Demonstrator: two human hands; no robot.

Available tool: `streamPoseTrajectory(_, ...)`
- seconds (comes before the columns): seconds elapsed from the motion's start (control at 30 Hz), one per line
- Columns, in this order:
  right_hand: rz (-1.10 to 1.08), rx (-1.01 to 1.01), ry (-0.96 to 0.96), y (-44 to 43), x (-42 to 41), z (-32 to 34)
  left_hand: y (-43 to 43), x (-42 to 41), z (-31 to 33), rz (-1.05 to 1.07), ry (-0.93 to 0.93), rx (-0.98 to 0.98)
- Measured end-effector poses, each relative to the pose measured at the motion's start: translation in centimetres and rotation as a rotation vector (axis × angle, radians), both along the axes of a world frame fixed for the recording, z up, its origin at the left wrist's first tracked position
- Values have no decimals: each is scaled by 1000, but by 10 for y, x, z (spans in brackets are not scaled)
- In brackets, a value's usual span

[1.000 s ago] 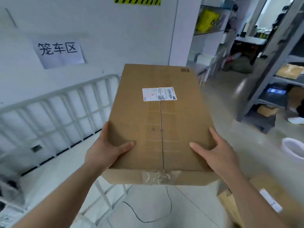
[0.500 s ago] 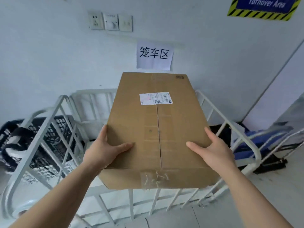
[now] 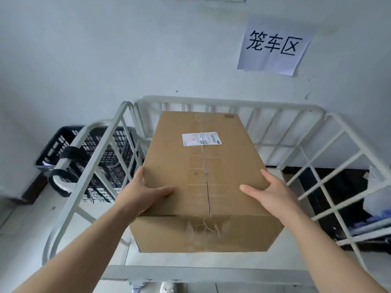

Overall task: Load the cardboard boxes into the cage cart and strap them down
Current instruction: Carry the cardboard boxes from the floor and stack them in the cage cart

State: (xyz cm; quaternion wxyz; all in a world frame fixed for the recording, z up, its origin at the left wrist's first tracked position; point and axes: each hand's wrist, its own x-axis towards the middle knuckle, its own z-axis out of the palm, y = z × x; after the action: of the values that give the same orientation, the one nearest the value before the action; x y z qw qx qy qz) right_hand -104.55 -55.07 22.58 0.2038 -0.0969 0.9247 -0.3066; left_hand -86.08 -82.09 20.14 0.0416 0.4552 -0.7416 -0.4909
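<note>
A brown cardboard box (image 3: 203,170) with a white shipping label on top is held between both hands inside the white cage cart (image 3: 228,102), low between its side rails. My left hand (image 3: 146,191) grips the box's near left edge, thumb on the lid. My right hand (image 3: 270,193) grips the near right edge the same way. Black straps (image 3: 69,153) are wrapped around the cart's left rail. Whether the box rests on the cart floor is hidden.
A black plastic crate (image 3: 63,142) stands outside the cart at the left, against the white wall. A paper sign (image 3: 273,47) hangs on the wall above. Dark items and a blue bag (image 3: 376,210) lie beyond the right rail.
The box has gone forward and down, from above the cart's rails to inside the cage. The view has swung left and tilted down onto the cart. Both hands keep their grip.
</note>
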Motion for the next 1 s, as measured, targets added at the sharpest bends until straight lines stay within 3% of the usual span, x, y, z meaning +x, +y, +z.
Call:
streamPoseTrajectory(0.27, -34, 96, -126, -84, -31, -75, -84, -31, -77, -17, -82, 89)
streamPoseTrajectory(0.6, 22, 232, -192, -146, -77, -196, -128, -56, -202, 62, -145, 244)
streamPoseTrajectory(1.0, 137, 255, -217, -201, -112, -368, -163, -68, -358, 140, -236, 182)
